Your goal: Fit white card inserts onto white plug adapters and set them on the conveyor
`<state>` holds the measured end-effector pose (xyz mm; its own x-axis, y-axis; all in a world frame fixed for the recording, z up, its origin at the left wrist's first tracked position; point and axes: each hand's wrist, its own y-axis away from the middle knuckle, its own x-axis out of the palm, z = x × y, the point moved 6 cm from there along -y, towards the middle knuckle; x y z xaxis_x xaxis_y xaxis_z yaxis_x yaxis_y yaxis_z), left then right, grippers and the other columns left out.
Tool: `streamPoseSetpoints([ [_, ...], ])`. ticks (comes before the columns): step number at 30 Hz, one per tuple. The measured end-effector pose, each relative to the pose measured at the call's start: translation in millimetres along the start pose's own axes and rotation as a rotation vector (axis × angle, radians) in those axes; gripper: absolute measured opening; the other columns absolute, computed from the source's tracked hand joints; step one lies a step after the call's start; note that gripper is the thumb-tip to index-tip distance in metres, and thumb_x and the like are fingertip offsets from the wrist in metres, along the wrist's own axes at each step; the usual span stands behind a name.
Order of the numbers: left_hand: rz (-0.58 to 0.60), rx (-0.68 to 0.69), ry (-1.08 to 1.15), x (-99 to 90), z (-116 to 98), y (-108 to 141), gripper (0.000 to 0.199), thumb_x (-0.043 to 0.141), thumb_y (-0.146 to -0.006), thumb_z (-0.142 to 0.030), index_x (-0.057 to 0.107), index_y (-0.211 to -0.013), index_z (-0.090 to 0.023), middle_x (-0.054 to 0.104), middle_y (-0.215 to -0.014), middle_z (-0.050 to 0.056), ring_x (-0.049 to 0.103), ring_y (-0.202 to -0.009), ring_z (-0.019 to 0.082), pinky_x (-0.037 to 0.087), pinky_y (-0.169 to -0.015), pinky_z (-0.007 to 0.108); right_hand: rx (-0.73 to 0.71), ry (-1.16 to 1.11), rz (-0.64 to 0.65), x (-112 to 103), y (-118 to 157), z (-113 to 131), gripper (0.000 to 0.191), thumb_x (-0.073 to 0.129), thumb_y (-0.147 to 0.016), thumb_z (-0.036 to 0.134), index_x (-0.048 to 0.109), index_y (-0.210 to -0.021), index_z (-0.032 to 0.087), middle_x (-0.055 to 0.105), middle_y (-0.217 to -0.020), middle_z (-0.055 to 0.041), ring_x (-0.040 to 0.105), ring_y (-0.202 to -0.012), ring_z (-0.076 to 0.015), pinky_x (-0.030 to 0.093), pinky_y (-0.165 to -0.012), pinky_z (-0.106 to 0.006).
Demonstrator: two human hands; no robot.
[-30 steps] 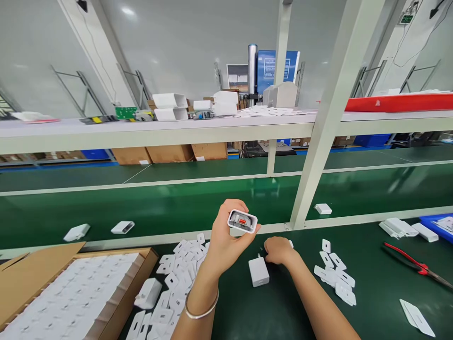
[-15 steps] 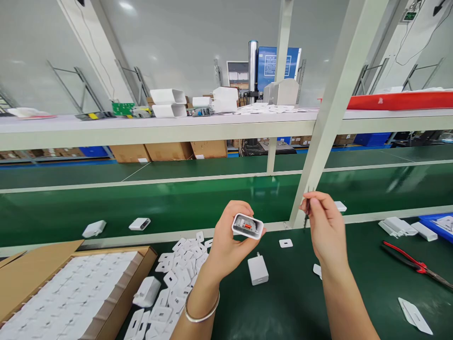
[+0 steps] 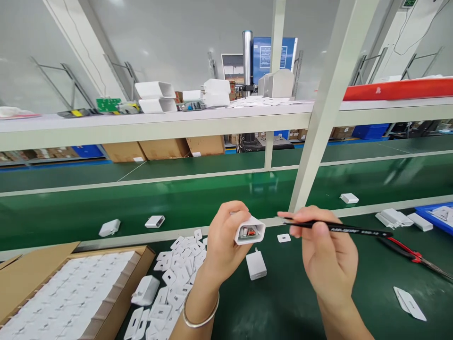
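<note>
My left hand is closed round a white charger housing. Its open end faces right and toward me, and electronic parts with a red-orange piece show inside. In my right hand is a pair of black tweezers, held between thumb and fingers. Their tips point left at the housing and stay apart from it. Below the housing a white charger with its prongs pointing away stands on the green bench. A small white cover plate lies between my hands.
A heap of white cover plates lies left of my left arm, beside a cardboard box of white pieces. Red-handled pliers and a blue tray are at right. A slanted post rises behind my right hand. Chargers sit on the green conveyor.
The tweezers have swung from upright to nearly level, tips now toward the housing. My right hand has turned and lowered slightly. The housing has tilted a little, and conveyor chargers have shifted right.
</note>
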<state>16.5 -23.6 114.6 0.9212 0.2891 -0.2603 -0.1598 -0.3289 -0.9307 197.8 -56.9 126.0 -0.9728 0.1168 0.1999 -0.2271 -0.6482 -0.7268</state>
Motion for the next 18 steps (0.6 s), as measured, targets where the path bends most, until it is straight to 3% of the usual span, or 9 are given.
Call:
streamPoseSetpoints([
  [5,-0.011,-0.065,0.096,-0.3,-2.9,-2.0,0.036,0.073,-0.089,-0.011,0.053,-0.116,-0.025,0.058,-0.107,0.004,0.063,-0.093,0.019,0.055,-0.074,0.030,0.009,-0.069,0.108,19.4,13.2,-1.9,0.019,0.051,-0.107,0.023,0.070,-0.110,0.025,0.065,-0.094,-0.0034,0.070,-0.084,-0.0163,0.060,-0.072,-0.030],
  [10,-0.037,-0.101,0.169,-0.1,-3.5,-0.6,0.037,0.075,-0.089,-0.016,0.053,-0.117,-0.026,0.059,-0.108,0.005,0.063,-0.094,0.020,0.058,-0.073,0.031,-0.079,-0.090,0.157,22.9,16.9,-1.1,0.022,0.048,-0.108,0.021,0.070,-0.111,0.025,0.062,-0.082,-0.0010,0.064,-0.074,-0.0149,0.060,-0.080,-0.037],
  [18,-0.042,-0.110,0.215,-0.3,-3.2,0.9,0.041,0.076,-0.087,-0.011,0.054,-0.118,-0.025,0.059,-0.109,0.005,0.064,-0.092,0.019,0.058,-0.072,0.031,-0.134,-0.027,0.179,24.2,17.0,2.1,0.021,0.051,-0.106,0.020,0.070,-0.113,0.025,0.066,-0.080,-0.0009,0.065,-0.074,-0.0160,0.061,-0.084,-0.040],
])
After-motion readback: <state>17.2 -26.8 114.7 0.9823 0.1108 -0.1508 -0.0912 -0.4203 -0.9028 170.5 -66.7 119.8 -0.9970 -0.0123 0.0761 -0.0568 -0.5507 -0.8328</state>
